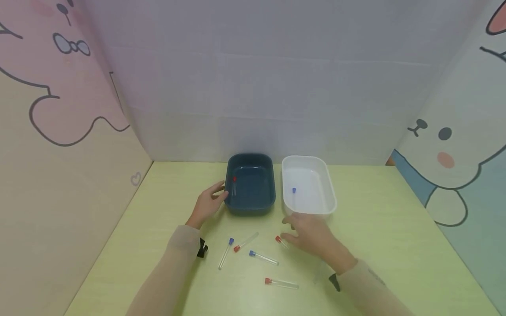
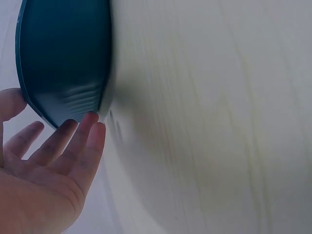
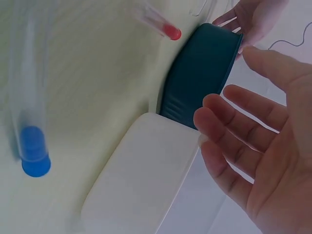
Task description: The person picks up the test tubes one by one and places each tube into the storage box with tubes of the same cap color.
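Head view: spread left hand (image 1: 206, 205) touched the navy tray (image 1: 254, 193); relaxed, empty right hand (image 1: 314, 234) risked brushing the red-capped test tube (image 1: 279, 240) at its nine o'clock into a roll.

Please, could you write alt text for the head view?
A person's bare left hand touches a dark blue rectangular tray holding a red-capped clear tube; the right hand hovers near a white rectangular tray holding a blue-capped clear tube. More red- and blue-capped tubes lie on the pale yellow table.
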A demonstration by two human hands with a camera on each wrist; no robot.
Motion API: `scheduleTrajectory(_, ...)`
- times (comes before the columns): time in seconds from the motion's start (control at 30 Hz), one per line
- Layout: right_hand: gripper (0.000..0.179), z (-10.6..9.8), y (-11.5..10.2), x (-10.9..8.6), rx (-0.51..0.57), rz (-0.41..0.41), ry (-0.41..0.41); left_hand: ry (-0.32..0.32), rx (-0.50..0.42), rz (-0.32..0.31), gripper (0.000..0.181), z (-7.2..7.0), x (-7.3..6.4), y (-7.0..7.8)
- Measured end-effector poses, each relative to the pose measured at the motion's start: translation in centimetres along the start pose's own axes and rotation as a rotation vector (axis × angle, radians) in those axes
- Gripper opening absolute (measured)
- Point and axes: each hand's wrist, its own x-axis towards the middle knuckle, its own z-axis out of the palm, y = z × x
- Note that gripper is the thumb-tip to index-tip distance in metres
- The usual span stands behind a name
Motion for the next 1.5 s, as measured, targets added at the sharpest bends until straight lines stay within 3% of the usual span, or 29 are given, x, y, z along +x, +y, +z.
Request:
scheduleTrajectory(0.37,0.028,0.9,-0.3,-0.1,0.031,-0.025,-0.113,0.005,-0.011,-0.027,0.052,0.2,-0.4,0.1)
scheduleTrajectory(0.67,0.027,1.0,-0.6,-0.5,0.087,0.019,-0.250,-0.008,-0.008,-0.036,0.052,0.1,-0.3,0.1)
scheduleTrajectory(0.93,0.017,1.0,-0.8,-0.5,0.060,-0.037,-0.221,-0.015,-0.014,-0.042,0.052,0.0,-0.4,0.1)
scheduleTrajectory(1.13,0.022,0.9,-0.8,-0.2,0.034,-0.076,-0.199,-0.012,-0.009,-0.039,0.053,0.0,-0.4,0.0)
scheduleTrajectory(1.5,0.033,-0.4,-1.0,0.8,0.161,-0.018,-0.267,-0.022,-0.018,-0.034,0.053,0.1,-0.5,-0.2)
